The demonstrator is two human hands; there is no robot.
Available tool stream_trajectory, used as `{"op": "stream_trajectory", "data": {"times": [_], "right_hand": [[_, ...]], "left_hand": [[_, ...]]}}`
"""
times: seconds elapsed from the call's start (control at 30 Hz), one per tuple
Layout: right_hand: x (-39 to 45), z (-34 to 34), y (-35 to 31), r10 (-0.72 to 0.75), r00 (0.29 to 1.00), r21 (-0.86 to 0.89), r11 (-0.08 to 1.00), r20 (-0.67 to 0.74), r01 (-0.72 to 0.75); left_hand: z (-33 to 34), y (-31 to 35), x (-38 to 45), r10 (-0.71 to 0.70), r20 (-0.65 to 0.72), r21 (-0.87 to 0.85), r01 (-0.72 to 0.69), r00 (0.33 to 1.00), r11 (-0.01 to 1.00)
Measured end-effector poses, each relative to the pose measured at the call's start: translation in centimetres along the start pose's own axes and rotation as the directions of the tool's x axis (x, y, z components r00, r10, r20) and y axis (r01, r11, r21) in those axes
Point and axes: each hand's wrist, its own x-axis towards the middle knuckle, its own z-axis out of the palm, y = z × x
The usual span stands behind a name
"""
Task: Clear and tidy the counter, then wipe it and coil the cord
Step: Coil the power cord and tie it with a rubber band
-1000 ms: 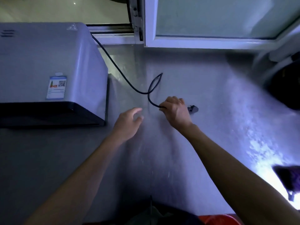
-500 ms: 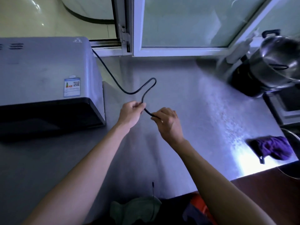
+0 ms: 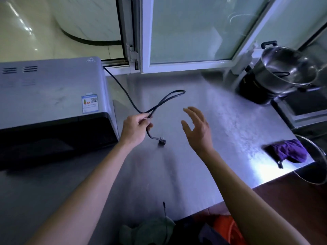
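Cord (image 3: 160, 104) in left hand (image 3: 135, 129)

The microwave (image 3: 51, 96) at nine o'clock ran off the left edge, so its full width could not be seen, and the print on its label (image 3: 89, 103) was too small to read. The cord (image 3: 160, 103) vanished behind the microwave's back corner at eleven o'clock, and a short stretch of it was hidden inside the curled fingers of the left hand (image 3: 136, 129). The plug (image 3: 161, 140) was too small to count its pins. At two o'clock the steel pot (image 3: 286, 71) was smeared by blur. A second pot (image 3: 318, 167) at four o'clock was cut by the right edge, partly covered by the purple cloth (image 3: 288, 152). Both forearms left the bottom edge.
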Motion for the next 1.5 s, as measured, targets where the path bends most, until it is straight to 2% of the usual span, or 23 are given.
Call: {"op": "stream_trajectory", "data": {"times": [0.13, 0.3, 0.43, 0.5, 0.6, 0.73, 0.93, 1.0, 1.1, 1.17, 1.3, 1.4, 1.5], "right_hand": [[2.8, -1.2, -0.6, 0.043, 0.998, -0.063, 0.997, 0.049, -0.04], [4.6, -1.9, -2.1, -0.094, 0.987, -0.119, 0.987, 0.13, 0.109], [4.8, -2.6, -2.6, -0.099, 0.972, -0.119, 0.985, 0.214, 0.126], [4.4, -3.1, -2.9, -0.094, 0.976, -0.073, 0.991, 0.199, 0.11], [3.8, -4.1, -3.5, -0.123, 0.987, -0.029, 0.992, 0.104, 0.126], [3.8, -5.2, -4.0, -0.126, 0.991, 0.036, 0.992, 0.039, 0.124], [4.4, -6.6, -4.8, -0.143, 0.99, 0.15, 0.979, 0.004, 0.14], [4.8, -6.9, -5.0, -0.154, 0.988, 0.165, 0.974, -0.021, 0.156], [5.6, -7.8, -5.0, -0.168, 0.984, 0.165, 0.971, -0.053, 0.175], [6.4, -8.5, -4.8, -0.173, 0.982, 0.173, 0.968, -0.069, 0.183], [8.3, -9.9, -4.1, -0.195, 0.971, 0.125, 0.969, -0.141, 0.213], [9.8, -10.8, -3.3, -0.224, 0.963, 0.109, 0.964, -0.152, 0.242], [11.4, -11.4, -2.8, -0.245, 0.958, 0.13, 0.955, -0.151, 0.265]], "left_hand": [[-1.3, -0.7, -0.4, 0.019, -0.02, -0.002, -0.019, 1.0, 1.0], [-2.2, -1.4, -0.7, 0.053, -0.009, -0.011, -0.053, 0.999, 0.999], [-2.6, -1.6, -0.8, 0.071, -0.004, -0.003, -0.071, 0.997, 0.997], [-2.5, -1.5, -1.0, 0.076, -0.007, 0.013, -0.076, 0.997, 0.997], [-2.2, -1.2, -1.3, 0.101, -0.031, 0.051, -0.099, 0.994, 0.994], [-1.4, -0.6, -1.8, 0.159, -0.146, 0.072, -0.15, 0.976, 0.986], [-0.1, -0.3, -1.4, 0.136, -0.28, 0.05, -0.127, 0.95, 0.991], [0.0, -0.2, -0.9, 0.164, -0.317, 0.093, -0.142, 0.934, 0.986], [0.1, 0.3, -0.2, 0.26, -0.352, 0.249, -0.178, 0.899, 0.952], [0.3, 0.8, 0.4, 0.349, -0.336, 0.327, -0.239, 0.875, 0.914], [1.6, 1.6, 1.7, 0.475, -0.188, 0.54, -0.314, 0.86, 0.781], [2.5, 2.6, 2.8, 0.474, -0.106, 0.566, -0.339, 0.874, 0.751], [3.2, 4.0, 3.9, 0.521, -0.067, 0.576, -0.394, 0.851, 0.717]]}}
